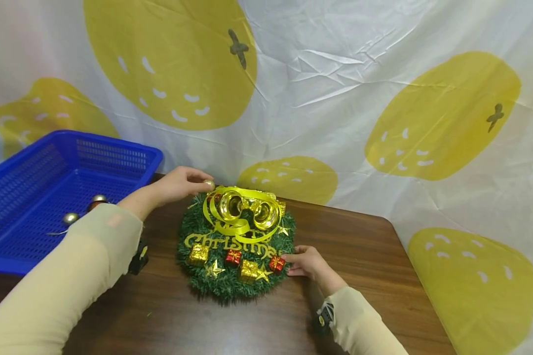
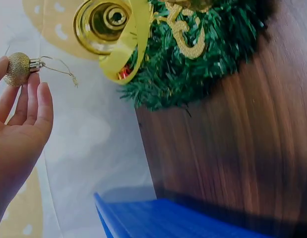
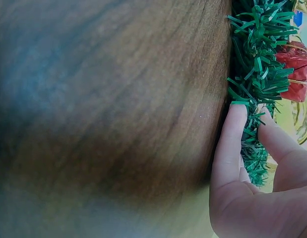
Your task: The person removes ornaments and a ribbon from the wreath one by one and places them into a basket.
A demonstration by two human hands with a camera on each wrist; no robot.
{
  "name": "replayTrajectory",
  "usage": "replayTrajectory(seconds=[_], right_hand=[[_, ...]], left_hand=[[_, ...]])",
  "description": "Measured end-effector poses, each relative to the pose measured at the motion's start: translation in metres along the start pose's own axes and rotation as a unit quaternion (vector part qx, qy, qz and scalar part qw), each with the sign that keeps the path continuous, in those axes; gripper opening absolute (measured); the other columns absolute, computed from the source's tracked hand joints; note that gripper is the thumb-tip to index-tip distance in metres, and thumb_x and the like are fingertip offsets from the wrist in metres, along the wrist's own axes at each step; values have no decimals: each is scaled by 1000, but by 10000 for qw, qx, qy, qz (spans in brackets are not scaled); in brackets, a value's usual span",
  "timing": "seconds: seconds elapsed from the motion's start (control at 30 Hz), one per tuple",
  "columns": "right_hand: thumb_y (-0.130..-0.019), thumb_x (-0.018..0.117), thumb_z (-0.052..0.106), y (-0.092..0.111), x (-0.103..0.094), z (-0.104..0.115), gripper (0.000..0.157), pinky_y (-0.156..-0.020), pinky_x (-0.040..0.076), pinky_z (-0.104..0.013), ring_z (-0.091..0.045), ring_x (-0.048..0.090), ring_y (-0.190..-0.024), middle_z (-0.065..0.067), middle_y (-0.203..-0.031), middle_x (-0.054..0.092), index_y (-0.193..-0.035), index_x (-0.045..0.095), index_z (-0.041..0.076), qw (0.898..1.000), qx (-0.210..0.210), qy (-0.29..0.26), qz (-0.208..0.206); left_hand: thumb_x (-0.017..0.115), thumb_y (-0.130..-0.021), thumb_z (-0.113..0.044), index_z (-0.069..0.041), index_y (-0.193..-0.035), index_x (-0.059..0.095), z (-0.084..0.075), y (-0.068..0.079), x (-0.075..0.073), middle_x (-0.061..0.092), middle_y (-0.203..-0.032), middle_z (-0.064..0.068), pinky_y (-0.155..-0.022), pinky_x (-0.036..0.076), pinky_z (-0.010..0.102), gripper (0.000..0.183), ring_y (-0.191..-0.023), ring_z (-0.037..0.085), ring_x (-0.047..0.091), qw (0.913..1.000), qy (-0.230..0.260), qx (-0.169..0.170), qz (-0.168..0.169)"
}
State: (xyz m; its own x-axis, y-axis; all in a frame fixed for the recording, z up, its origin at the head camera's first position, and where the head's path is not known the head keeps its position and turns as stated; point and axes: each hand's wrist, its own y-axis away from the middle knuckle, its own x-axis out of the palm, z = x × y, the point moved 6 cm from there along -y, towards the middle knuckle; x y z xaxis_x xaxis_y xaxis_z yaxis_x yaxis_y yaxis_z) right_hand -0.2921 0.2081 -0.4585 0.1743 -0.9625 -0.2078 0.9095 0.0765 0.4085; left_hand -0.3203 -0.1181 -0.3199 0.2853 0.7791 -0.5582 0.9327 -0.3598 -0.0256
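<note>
A green tinsel Christmas wreath point(image 1: 224, 291) lies on the table, with gold "Christmas" lettering, small red and gold gift boxes and gold stars on it. Two gold bells point(image 1: 231, 204) with a looped yellow ribbon point(image 1: 235, 230) sit at its far side. Above the wreath's far left edge, my left hand point(image 1: 182, 185) pinches a glittery gold bauble point(image 2: 17, 69) between thumb and fingers, its hanging string dangling free. On the right, my right hand point(image 1: 308, 264) grips the wreath's edge between thumb and fingers, beside a red gift box point(image 3: 295, 69).
At the left stands a blue plastic basket point(image 1: 111, 139) holding a gold bauble point(image 1: 70, 218) and a further bauble point(image 1: 99, 198) partly behind my left sleeve. A fruit-printed curtain point(image 1: 302, 123) hangs behind the brown wooden table point(image 1: 351, 231).
</note>
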Motion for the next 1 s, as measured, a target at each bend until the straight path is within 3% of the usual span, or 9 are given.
replayTrajectory(seconds=[0.63, 1.0], right_hand=[[-88, 61, 3, -4, 0, 0, 71, -53, 55, -23, -10, 58, -49, -4, -72, 58, -139, 17, -19, 10000, -75, 38, 30], [-88, 61, 3, -3, 1, 0, 71, -53, 55, -24, -10, 58, -49, -3, -70, 57, -139, 17, -18, 9999, -79, -8, 80]], left_hand=[[54, -95, -33, 2, -136, 45, 19, 25, -58, 51, -132, 25, -93, 49, 42, 54, -112, 36, 57, 9981, -277, -213, -514], [52, -94, -39, 2, -139, 41, 35, 42, -87, 48, -135, 26, -96, 45, 46, 61, -109, 34, 59, 9950, -359, -496, -790]])
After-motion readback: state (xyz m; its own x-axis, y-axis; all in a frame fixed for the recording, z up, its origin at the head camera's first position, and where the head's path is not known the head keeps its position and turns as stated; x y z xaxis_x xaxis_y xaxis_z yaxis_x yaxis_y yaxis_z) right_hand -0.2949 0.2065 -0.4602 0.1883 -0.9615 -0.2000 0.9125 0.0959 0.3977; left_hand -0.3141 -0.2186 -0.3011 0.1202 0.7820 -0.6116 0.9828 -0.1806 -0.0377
